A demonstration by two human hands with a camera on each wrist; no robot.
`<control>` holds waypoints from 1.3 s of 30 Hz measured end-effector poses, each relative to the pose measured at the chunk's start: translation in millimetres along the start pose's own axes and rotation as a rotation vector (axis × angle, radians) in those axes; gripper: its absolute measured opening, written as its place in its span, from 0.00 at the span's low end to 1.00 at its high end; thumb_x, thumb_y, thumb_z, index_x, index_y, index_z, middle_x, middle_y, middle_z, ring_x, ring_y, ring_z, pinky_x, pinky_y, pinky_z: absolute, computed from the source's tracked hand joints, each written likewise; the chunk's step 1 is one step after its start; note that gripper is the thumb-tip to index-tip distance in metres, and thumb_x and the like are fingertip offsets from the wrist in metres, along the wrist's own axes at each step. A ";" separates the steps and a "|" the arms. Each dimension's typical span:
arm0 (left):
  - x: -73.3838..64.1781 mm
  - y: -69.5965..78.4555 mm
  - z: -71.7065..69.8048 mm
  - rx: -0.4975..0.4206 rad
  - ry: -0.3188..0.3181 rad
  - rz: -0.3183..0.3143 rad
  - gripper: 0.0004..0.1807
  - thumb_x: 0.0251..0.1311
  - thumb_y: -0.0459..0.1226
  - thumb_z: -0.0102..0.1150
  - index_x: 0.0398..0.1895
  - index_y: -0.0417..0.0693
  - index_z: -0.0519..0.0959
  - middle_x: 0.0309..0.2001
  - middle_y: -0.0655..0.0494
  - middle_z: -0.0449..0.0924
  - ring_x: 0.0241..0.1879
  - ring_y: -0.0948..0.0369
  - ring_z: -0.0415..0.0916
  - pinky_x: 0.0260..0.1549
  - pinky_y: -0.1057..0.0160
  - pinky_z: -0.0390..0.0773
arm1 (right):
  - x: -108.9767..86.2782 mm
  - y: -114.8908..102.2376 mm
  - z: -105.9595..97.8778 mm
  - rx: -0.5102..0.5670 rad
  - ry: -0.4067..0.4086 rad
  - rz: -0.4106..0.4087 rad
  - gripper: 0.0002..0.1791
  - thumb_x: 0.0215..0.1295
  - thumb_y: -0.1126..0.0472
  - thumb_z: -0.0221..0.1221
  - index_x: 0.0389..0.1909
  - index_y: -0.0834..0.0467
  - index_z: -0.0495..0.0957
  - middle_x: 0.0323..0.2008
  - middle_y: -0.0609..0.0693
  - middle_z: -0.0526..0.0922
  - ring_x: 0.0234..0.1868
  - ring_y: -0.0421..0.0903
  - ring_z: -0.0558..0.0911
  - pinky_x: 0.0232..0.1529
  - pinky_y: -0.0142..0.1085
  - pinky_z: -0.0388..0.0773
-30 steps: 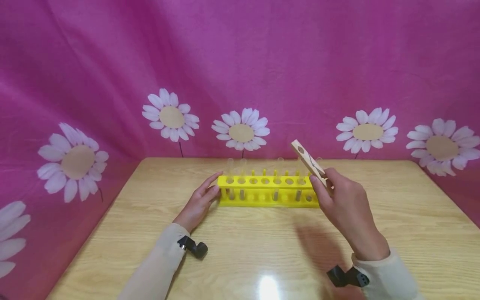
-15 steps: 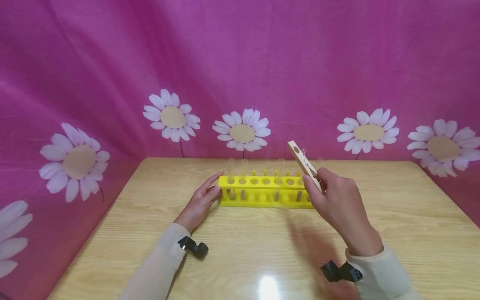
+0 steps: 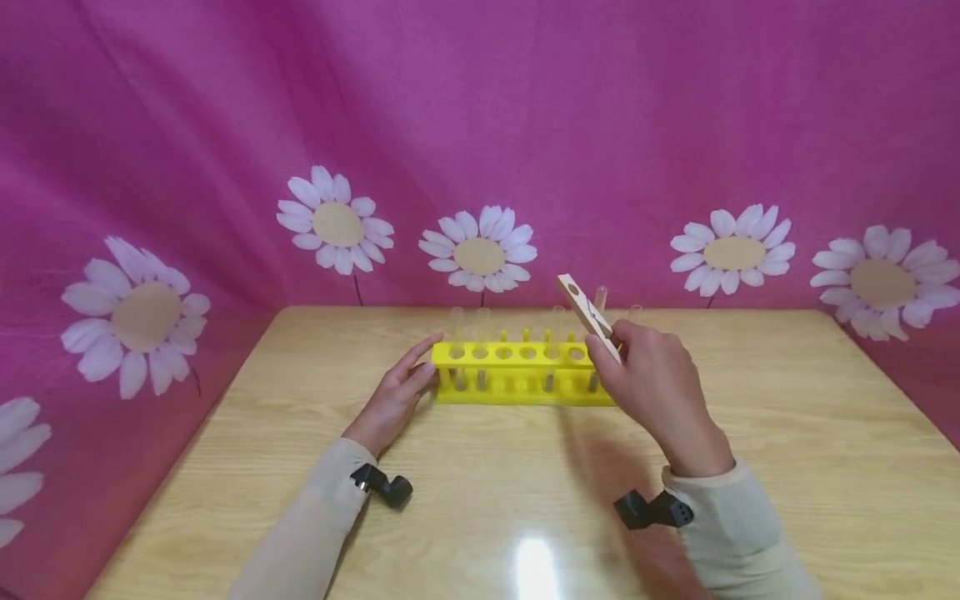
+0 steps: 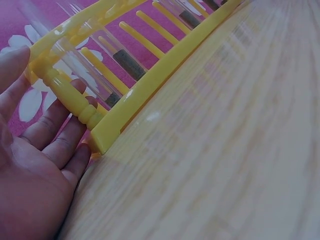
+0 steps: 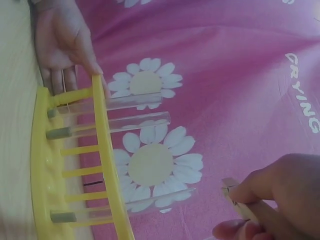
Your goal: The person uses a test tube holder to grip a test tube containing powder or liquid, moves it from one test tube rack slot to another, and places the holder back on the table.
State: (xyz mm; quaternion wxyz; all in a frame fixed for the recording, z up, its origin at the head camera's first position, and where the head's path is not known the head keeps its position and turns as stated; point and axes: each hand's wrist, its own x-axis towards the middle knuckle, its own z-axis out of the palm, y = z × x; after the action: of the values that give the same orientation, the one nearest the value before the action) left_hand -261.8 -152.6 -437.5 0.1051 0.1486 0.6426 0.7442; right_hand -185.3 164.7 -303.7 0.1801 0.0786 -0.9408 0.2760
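Note:
A yellow test tube rack [image 3: 506, 398] stands on the table, with several clear test tubes [image 3: 457, 323] upright in its holes. Dark grey contents [image 4: 129, 65] fill the bottoms of the tubes. My left hand [image 3: 392, 407] holds the rack's left end, thumb at the top plate and fingers around the end post [image 4: 70, 97]. In my right hand [image 3: 663, 387] a wooden test tube clamp [image 3: 587, 312] is pinched between thumb and fingers, tilted up and left. The clamp is above the rack's right part; one tube [image 3: 602, 297] rises just right of it. My right hand covers the rack's right end.
A wood-grained table [image 3: 465, 492] lies beneath, with a shiny light reflection near its front. A magenta cloth [image 3: 600, 125] printed with white daisies hangs behind and at both sides. Each sleeve carries a small black wrist camera [image 3: 654, 509].
My right hand has moved left with the clamp, covering more of the rack's right end. The tube behind the clamp now shows to its right. My left hand keeps its hold on the rack.

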 end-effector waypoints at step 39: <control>-1.7 -0.5 0.5 0.008 0.013 -0.021 0.28 0.71 0.46 0.50 0.72 0.63 0.60 0.70 0.51 0.58 0.66 0.50 0.62 0.69 0.51 0.51 | -0.7 -1.6 15.6 0.043 -0.092 -0.003 0.14 0.67 0.57 0.59 0.22 0.58 0.74 0.14 0.49 0.66 0.14 0.45 0.65 0.14 0.34 0.59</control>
State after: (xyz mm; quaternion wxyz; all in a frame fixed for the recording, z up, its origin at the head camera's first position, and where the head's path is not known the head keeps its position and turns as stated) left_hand -260.1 -152.7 -438.0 0.1081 0.1374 0.6479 0.7414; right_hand -188.8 154.9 -315.4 0.1355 0.0963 -0.9418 0.2921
